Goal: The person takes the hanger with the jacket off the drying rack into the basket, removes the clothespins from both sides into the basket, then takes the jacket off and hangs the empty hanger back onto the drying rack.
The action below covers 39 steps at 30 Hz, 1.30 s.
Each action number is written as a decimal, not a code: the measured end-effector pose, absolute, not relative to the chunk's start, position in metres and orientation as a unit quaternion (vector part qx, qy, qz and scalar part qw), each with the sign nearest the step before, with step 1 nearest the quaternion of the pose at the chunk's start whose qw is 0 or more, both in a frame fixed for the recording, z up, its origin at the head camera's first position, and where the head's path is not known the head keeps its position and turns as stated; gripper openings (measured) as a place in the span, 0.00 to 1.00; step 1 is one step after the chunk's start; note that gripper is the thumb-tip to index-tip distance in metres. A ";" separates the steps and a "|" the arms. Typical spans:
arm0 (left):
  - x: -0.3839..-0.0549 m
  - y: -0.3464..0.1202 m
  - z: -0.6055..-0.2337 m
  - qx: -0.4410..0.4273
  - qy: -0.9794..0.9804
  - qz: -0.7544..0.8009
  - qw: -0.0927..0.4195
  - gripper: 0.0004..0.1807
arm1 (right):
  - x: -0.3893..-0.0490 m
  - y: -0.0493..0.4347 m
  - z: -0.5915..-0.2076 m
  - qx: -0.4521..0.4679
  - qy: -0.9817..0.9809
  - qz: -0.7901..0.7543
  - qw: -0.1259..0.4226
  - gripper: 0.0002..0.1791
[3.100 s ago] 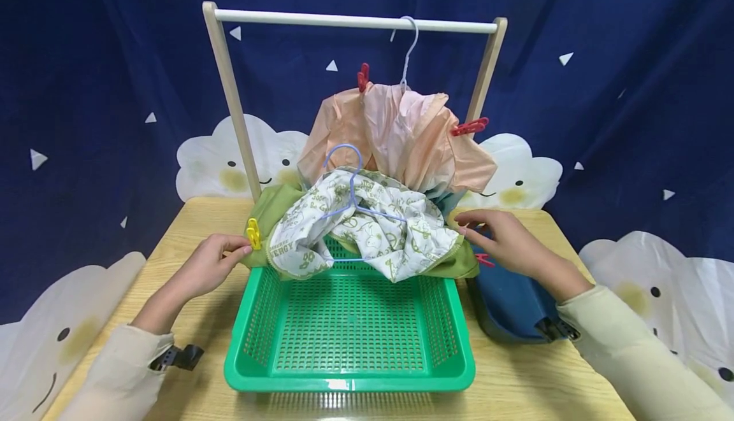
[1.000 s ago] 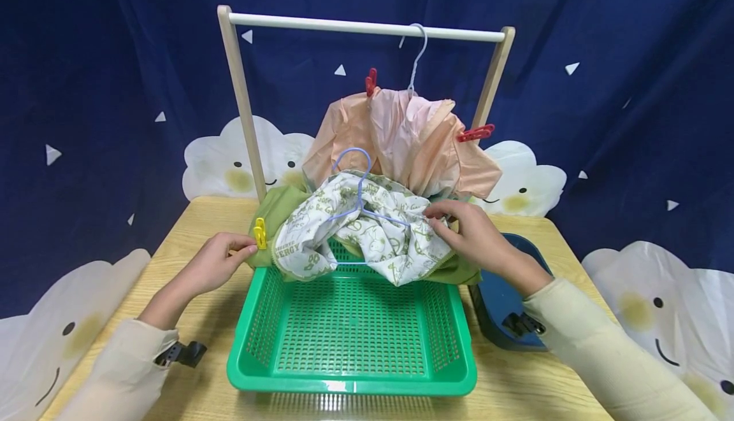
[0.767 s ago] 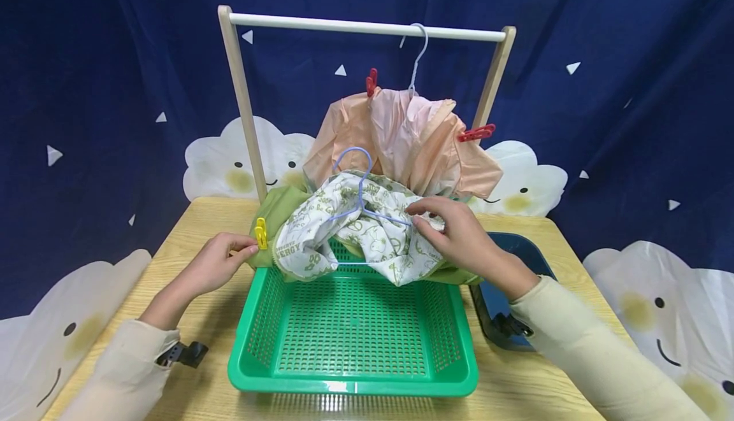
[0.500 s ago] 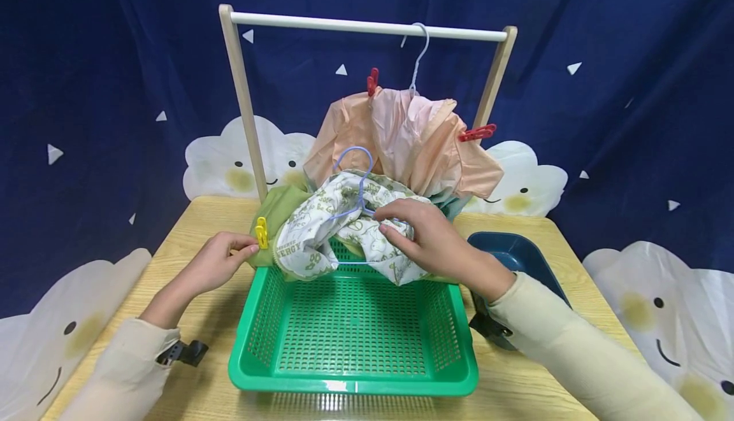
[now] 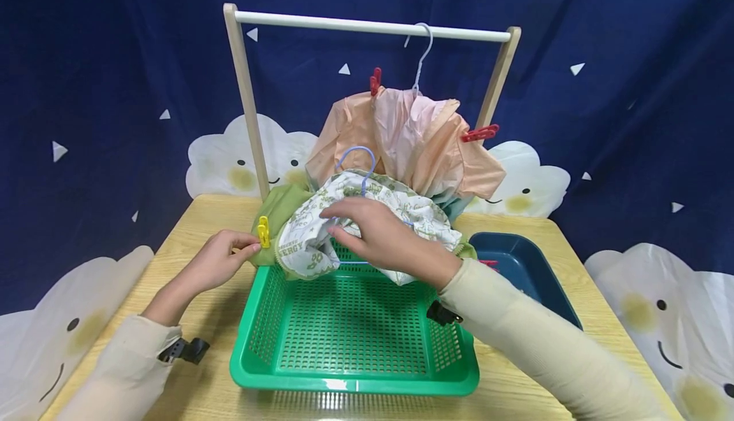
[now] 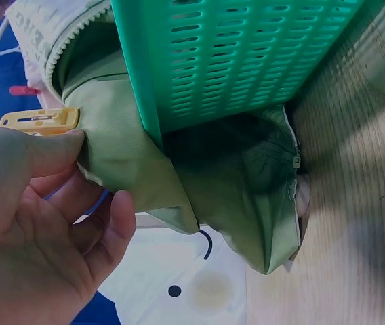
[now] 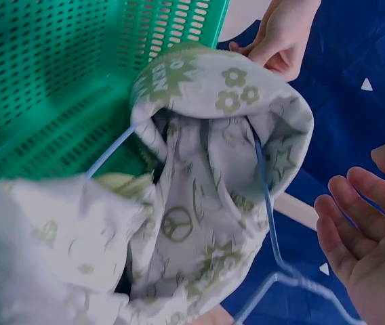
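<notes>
A green jacket point(image 5: 304, 249) with white printed lining lies over the back of a green basket point(image 5: 354, 385). A blue hanger point(image 5: 373, 160) sits inside it, hook upward. At the left, a yellow clothespin point(image 5: 263, 232) is clipped on the jacket's green fabric. Just beside that clothespin, my left hand point(image 5: 220, 258) pinches the green cloth between thumb and fingers, as the left wrist view also shows. Over the middle of the jacket hovers my right hand point(image 5: 375, 227), fingers loosely bent and holding nothing. It covers part of the hanger and lining.
Behind stands a wooden rack with a white bar point(image 5: 344, 24). From it hangs a peach garment point(image 5: 436, 147) on a white hanger, with red clothespins point(image 5: 480, 133) clipped on. A dark blue bin point(image 5: 524, 268) stands on the table right of the basket; a red clothespin shows near its rim.
My right hand has moved from the jacket's right end leftward across the lining to its middle. My left hand has kept its pinch beside the yellow clothespin.
</notes>
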<state>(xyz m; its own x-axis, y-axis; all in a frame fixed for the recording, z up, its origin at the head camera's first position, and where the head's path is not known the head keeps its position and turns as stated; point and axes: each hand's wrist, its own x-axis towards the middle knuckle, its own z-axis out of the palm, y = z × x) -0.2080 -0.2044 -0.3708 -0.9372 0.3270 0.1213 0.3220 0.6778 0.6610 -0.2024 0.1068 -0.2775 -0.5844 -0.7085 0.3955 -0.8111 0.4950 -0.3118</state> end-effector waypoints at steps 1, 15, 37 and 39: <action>-0.208 -0.204 -0.371 0.177 0.916 0.360 0.004 0.12 | -0.203 0.103 -0.278 0.443 -0.859 0.235 0.102 0.16; -0.209 -0.204 -0.368 0.177 0.915 0.362 0.016 0.12 | -0.215 0.053 -0.283 0.452 -0.866 0.206 0.060 0.18; -0.210 -0.203 -0.368 0.171 0.916 0.363 0.023 0.13 | -0.232 0.006 -0.295 0.355 -0.920 0.163 -0.025 0.30; -0.210 -0.203 -0.369 0.172 0.915 0.363 0.022 0.13 | -0.233 0.004 -0.295 0.351 -0.922 0.158 -0.032 0.29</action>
